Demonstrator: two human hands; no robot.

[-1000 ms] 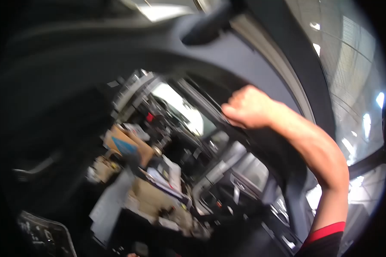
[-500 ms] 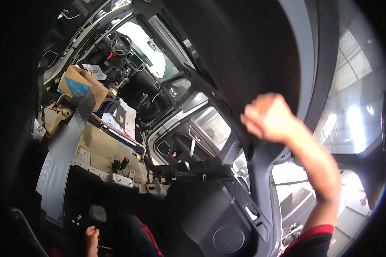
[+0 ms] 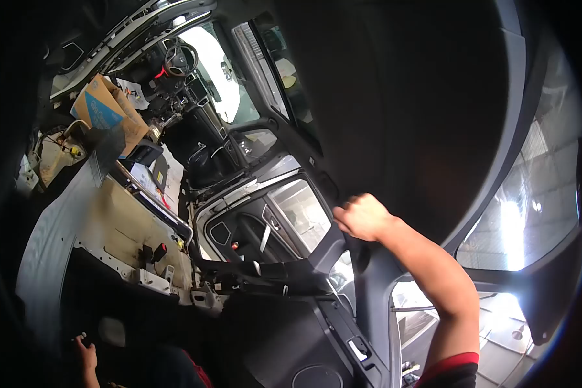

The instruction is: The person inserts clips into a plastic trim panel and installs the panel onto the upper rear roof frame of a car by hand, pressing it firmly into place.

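Stripped black car interior [image 3: 271, 333] is surrounding you: right hand [image 3: 363, 218] curling closed near smooth black lining [image 3: 420, 110], left hand [image 3: 88, 355] showing unclear grip.

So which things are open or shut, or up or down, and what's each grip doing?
Right grip: raised, bent inward; how tightly shut is unclear.
Left grip: low, beside a small pale thing; hold unclear.
Cardboard box: seems open at the top.
Steering wheel: in place, uncovered.
Side door: can't tell whether open or shut.
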